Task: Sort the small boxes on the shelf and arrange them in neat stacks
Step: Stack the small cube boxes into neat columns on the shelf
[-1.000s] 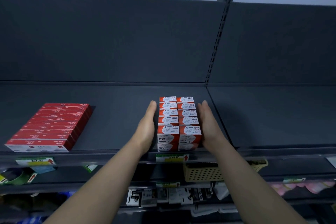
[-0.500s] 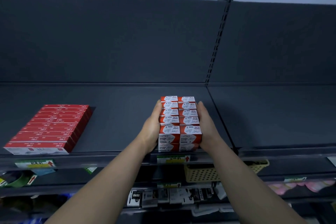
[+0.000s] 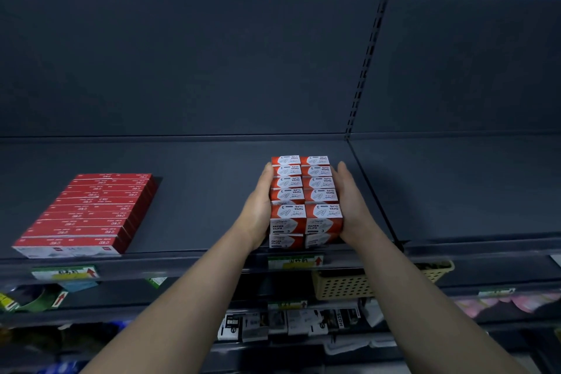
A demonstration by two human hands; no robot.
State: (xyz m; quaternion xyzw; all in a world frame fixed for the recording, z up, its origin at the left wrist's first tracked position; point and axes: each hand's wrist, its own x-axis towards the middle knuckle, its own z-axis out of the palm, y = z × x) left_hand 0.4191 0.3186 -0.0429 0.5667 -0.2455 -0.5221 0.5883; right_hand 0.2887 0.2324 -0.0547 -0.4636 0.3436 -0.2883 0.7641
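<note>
A block of small red-and-white paper clip boxes [image 3: 305,200] stands on the dark shelf [image 3: 194,167], two columns wide, several rows deep and two layers high, near the front edge. My left hand [image 3: 259,206] presses flat against the block's left side. My right hand [image 3: 352,206] presses against its right side. The block is squeezed between both palms.
A block of flat red boxes [image 3: 88,212] lies at the shelf's left. A slotted upright [image 3: 364,70] divides the back panel. Price tags [image 3: 296,262] hang on the front rail. Below are a yellow perforated basket [image 3: 343,285] and packaged goods [image 3: 282,323].
Both hands have closed in from beside the paper clip boxes until the palms press on the block's sides. The block looks tighter. The red boxes have not moved.
</note>
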